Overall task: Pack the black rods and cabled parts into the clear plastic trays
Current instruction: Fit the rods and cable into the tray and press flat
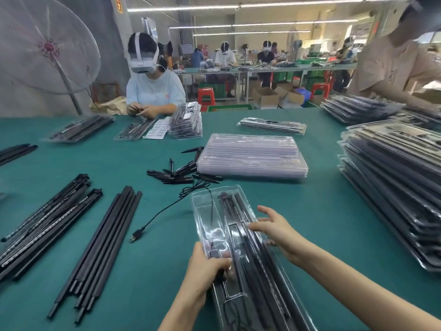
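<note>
On the green table (262,199), right in front of us, we see a clear tray (207,225) w/ black rods (253,256) lying long-ways in it & a thin cable part on its left side. Our left hand (205,271) grips the tray's near left edge, fingers curled over the rim. Our right hand (274,229) is spread flat, fingers straight, pressing on the rods on the tray's right side; it holds nothing. A black cable (164,209) runs out from the tray's far end to a USB plug (135,236) on the table. To the left lie loose rods (105,244), & further left a 2nd bundle (45,220). Behind the tray sit small black pieces (176,174), just beside a stack of empty trays (250,155). At the right is a tall pile of full trays (391,182). Across the table a person (152,87) w/ a headset works w/ both hands.
</note>
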Motion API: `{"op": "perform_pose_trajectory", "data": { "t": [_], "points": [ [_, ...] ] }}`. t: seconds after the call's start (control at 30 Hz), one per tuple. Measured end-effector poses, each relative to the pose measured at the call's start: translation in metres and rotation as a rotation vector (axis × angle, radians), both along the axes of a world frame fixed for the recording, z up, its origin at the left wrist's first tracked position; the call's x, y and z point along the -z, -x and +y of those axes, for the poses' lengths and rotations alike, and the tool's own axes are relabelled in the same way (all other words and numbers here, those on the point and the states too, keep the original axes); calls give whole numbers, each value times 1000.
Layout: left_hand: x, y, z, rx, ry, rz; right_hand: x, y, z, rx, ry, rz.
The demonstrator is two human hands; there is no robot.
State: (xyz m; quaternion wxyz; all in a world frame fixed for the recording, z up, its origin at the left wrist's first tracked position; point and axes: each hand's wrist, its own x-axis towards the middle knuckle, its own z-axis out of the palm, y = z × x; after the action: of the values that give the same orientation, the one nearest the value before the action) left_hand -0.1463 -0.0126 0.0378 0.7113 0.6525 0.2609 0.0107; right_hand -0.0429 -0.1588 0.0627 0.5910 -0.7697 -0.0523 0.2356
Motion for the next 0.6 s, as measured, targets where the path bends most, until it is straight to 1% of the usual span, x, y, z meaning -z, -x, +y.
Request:
{"op": "perform_pose_trajectory", "data": {
  "t": [0.1, 0.17, 0.2, 0.23, 0.3, 0.33, 0.4, 0.43, 0.47, 0.5, 0.53, 0.57, 0.6],
  "points": [
    [0, -1, -2, -61, 78, -84, 0, -4, -2, 18, 7, 35],
    [-1, -2, -7, -123, 111, -121, -2, -4, -6, -110, 88, 62],
    [-2, -2, -11, -152, 128, -134, -4, -3, -5, -182, 141, 42],
    [-4, -4, -15, -175, 143, -138, -6, -4, -4, -223, 209, -13],
    [-9, -6, -24, -176, 157, -117, -9, -12, -2, -206, 411, -232],
    [-14, -6, -25, -125, 153, -95, -13, -17, -1, -195, 499, -337],
    [-35, -3, -24, 48, 97, 10, -28, -27, -3, -163, 577, -470],
    [-46, 2, -19, 175, -39, 103, -38, -32, -6, -138, 610, -532],
    [-56, 9, -11, 295, -319, 190, -48, -38, -11, -114, 669, -617],
    [-64, 15, -2, 336, -693, 210, -57, -43, -15, -101, 737, -726],
    [-81, 18, 4, 270, -1070, 144, -67, -48, -18, -104, 789, -839],
    [-102, 18, 6, 122, -1282, -38, -78, -53, -20, -123, 816, -941],
    [-124, 15, 7, -17, -1336, -226, -90, -56, -21, -159, 824, -1024]
  ]
}}
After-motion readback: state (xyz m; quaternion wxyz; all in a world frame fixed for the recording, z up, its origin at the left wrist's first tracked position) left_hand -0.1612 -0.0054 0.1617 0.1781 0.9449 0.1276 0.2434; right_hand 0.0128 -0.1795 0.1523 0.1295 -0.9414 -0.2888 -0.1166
